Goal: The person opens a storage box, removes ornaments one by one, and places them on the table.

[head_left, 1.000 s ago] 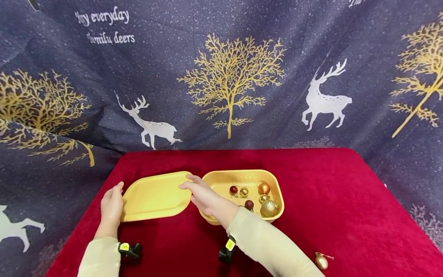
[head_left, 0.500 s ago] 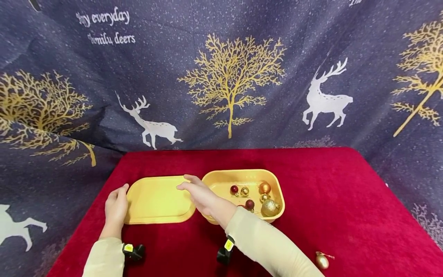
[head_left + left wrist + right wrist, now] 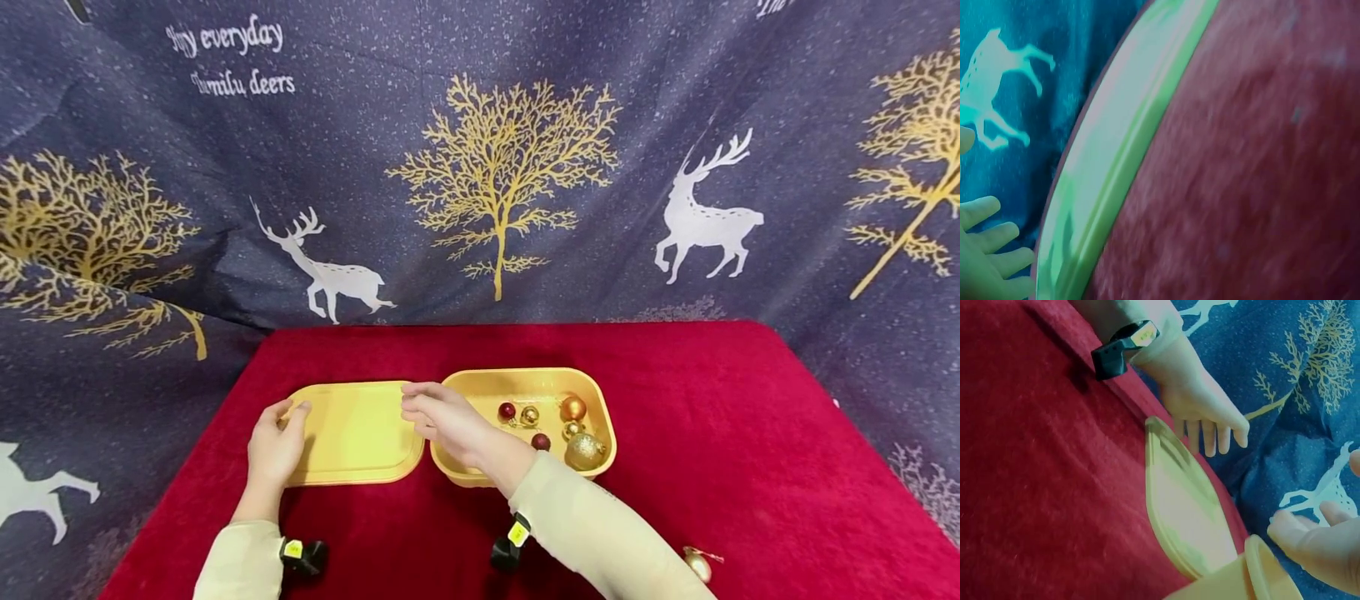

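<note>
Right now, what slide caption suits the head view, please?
Left fingers and right fingers near a yellow lid, beside an open box of baubles.

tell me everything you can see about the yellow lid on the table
The yellow rounded-rectangle lid looks like smooth plastic, with a raised lip around a flat centre. It lies flat on the red velvety cloth, just left of the open yellow box. The bare left hand and bare right hand are at its two ends, neither gripping it; any light touch is unclear.
</note>
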`<move>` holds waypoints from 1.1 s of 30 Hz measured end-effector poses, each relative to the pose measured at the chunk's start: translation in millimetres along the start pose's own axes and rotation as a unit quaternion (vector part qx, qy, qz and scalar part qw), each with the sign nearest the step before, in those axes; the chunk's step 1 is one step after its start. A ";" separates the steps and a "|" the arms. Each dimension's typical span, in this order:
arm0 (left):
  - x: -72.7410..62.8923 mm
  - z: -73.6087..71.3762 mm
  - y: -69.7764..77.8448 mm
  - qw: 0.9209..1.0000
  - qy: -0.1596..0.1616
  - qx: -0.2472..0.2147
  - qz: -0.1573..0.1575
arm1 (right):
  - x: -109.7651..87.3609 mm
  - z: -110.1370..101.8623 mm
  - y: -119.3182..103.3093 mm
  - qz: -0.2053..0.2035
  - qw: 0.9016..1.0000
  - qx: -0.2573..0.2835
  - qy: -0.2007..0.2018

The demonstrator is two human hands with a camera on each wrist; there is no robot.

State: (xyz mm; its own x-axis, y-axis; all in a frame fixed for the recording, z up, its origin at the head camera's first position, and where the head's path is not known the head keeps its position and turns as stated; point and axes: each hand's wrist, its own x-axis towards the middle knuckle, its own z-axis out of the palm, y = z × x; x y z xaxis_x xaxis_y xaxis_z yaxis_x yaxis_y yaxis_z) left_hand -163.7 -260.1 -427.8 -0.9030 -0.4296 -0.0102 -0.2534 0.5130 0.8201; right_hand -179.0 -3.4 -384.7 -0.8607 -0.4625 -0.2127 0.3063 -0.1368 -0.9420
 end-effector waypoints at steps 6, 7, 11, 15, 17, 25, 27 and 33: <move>-9.9 11.2 13.4 0.997 -0.051 -0.048 0.012 | -7.6 -13.7 1.8 -0.006 0.999 -0.008 -0.031; -11.2 13.2 15.5 0.997 -0.060 -0.056 0.015 | -9.3 -15.9 2.1 -0.007 0.999 -0.010 -0.035; -16.6 22.0 23.1 0.995 -0.073 -0.062 0.028 | -14.4 -24.4 3.9 -0.009 0.999 -0.019 -0.050; -21.3 34.2 28.6 0.993 -0.079 -0.069 0.048 | -17.6 -32.1 7.1 -0.015 0.998 -0.030 -0.056; -23.9 40.5 30.7 0.992 -0.085 -0.078 0.056 | -19.1 -35.6 9.2 -0.019 0.998 -0.037 -0.057; -35.3 60.7 39.7 0.983 -0.121 -0.113 0.077 | -30.6 -50.0 16.1 -0.053 0.992 -0.109 -0.045; -38.0 65.4 42.3 0.981 -0.131 -0.122 0.079 | -34.2 -53.9 17.4 -0.064 0.988 -0.138 -0.039; -44.8 81.5 49.9 0.976 -0.144 -0.134 0.090 | -42.5 -65.4 17.3 -0.100 0.972 -0.211 -0.028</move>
State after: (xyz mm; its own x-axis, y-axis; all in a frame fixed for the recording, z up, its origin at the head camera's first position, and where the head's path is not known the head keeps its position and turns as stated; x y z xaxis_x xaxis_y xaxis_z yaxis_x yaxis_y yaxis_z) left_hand -164.2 -154.7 -433.1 -0.9945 -0.1033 0.0194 -0.0161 0.3322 0.9431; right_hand -163.7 71.1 -408.9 -0.8583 -0.5130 -0.0117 -0.0686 0.1374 -0.9881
